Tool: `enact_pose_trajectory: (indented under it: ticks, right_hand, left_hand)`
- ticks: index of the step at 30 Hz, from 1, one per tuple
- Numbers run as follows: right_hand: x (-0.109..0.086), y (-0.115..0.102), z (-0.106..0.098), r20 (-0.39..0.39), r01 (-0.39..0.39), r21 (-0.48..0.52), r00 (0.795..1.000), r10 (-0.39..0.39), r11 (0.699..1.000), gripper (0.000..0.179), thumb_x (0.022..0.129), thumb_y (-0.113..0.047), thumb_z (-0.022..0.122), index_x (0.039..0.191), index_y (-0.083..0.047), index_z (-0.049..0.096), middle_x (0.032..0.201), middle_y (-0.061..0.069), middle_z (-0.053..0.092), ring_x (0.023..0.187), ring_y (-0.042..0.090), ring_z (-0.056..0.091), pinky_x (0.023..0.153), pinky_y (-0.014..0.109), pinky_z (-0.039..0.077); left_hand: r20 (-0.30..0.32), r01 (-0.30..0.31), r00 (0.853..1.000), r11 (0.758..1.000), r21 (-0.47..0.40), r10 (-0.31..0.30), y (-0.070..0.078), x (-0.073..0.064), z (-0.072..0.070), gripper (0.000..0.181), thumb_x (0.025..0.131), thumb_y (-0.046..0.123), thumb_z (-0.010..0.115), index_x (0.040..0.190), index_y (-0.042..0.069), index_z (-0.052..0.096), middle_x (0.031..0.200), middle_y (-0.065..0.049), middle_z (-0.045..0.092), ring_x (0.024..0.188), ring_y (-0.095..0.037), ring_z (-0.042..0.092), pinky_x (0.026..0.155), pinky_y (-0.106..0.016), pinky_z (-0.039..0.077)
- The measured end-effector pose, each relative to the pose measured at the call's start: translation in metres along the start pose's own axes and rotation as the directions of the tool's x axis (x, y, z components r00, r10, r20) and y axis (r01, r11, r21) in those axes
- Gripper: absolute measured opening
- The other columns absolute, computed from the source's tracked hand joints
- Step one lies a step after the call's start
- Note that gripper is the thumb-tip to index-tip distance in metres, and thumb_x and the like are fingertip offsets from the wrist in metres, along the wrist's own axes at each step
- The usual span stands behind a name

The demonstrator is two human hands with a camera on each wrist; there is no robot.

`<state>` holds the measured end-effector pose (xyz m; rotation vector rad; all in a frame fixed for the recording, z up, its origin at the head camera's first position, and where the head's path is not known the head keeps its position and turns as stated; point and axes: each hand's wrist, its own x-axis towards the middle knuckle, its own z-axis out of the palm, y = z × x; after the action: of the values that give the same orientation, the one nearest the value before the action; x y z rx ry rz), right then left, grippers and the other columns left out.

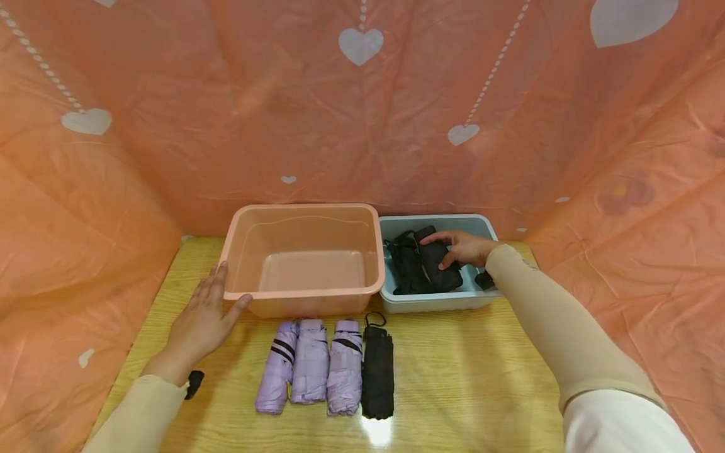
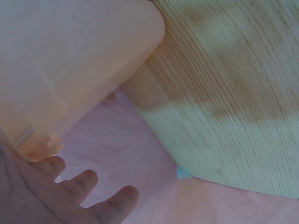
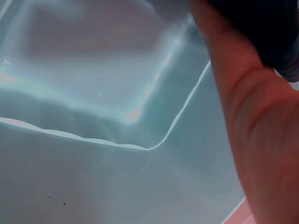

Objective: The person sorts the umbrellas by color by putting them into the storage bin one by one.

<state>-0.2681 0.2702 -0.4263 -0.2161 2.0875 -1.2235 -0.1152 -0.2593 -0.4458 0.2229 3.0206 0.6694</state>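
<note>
My right hand (image 1: 469, 248) reaches into the pale blue bin (image 1: 447, 220) and holds a folded black umbrella (image 1: 440, 275) between thumb and fingers. Another black umbrella (image 1: 406, 267) lies against it on the left, inside the same bin. At the peach-coloured bin (image 1: 311, 267), my left hand (image 1: 198, 321) rests with straight, spread fingers on the left front corner. In the left wrist view, fingertips (image 2: 114, 203) show beside that bin's outer wall. The right wrist view has the hand's edge (image 3: 247, 107) and a dark part of the umbrella (image 3: 271, 28).
On the wooden table (image 1: 453, 377), in front of the bins, several folded umbrellas lie in a row: a left lilac one (image 1: 276, 371), a middle lilac one (image 1: 309, 365), a right lilac one (image 1: 344, 371) and a black one (image 1: 377, 374). An orange curtain (image 1: 294, 126) surrounds the table.
</note>
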Motion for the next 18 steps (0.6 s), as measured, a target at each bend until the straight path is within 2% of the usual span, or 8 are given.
enact_pose_trajectory:
  ticks: [5,8,10,15,18]
  right_hand:
    - [0.0054,0.0057,0.0011,-0.012,-0.033,-0.021,0.999,0.032,0.999,0.072,0.085,0.012,0.069,0.15,-0.011,0.046,0.16,0.021,0.014,0.076,0.022,0.052,0.066,0.034,0.051]
    - [0.0075,0.0065,0.0023,-0.007,-0.054,-0.013,0.999,0.054,0.998,0.072,0.086,0.011,0.068,0.15,-0.013,0.046,0.161,0.018,0.012,0.068,0.022,0.045,0.064,0.034,0.049]
    - [0.0086,0.0058,0.0027,-0.003,-0.054,-0.019,0.999,0.054,0.998,0.072,0.086,0.011,0.068,0.15,-0.013,0.045,0.16,0.018,0.013,0.075,0.022,0.048,0.066,0.034,0.05]
    - [0.0106,0.0032,0.0005,0.011,-0.046,-0.008,0.999,0.047,0.999,0.073,0.084,0.015,0.067,0.15,-0.008,0.044,0.147,0.025,0.031,0.097,0.028,0.054,0.073,0.036,0.054]
    - [0.0095,0.0011,-0.0017,0.028,-0.05,0.012,0.998,0.05,0.999,0.074,0.084,0.016,0.066,0.15,-0.007,0.043,0.14,0.026,0.036,0.098,0.03,0.056,0.074,0.037,0.055]
  left_hand:
    - [-0.008,0.006,1.0,1.0,0.004,-0.006,-0.0004,-0.001,-0.0001,0.088,0.103,0.059,0.038,0.159,0.009,-0.008,0.163,-0.026,0.0,0.144,-0.054,0.008,0.108,-0.07,0.017]
    - [-0.011,0.004,1.0,1.0,0.001,-0.004,-0.001,-0.0013,0.0005,0.088,0.103,0.059,0.038,0.159,0.009,-0.008,0.163,-0.026,0.0,0.144,-0.054,0.008,0.108,-0.07,0.016]
    - [-0.013,0.002,1.0,1.0,-0.001,-0.002,-0.0013,-0.0015,0.0006,0.088,0.103,0.058,0.038,0.159,0.009,-0.008,0.163,-0.026,0.0,0.144,-0.054,0.008,0.109,-0.069,0.016]
    - [-0.01,-0.002,1.0,1.0,-0.004,0.002,-0.0015,-0.0007,0.0005,0.088,0.103,0.058,0.038,0.159,0.009,-0.008,0.163,-0.026,0.0,0.144,-0.053,0.007,0.111,-0.068,0.014]
    - [-0.006,-0.002,1.0,1.0,-0.005,0.002,-0.0014,0.0,0.0006,0.088,0.103,0.058,0.038,0.159,0.01,-0.009,0.163,-0.025,-0.001,0.144,-0.053,0.007,0.11,-0.068,0.014]
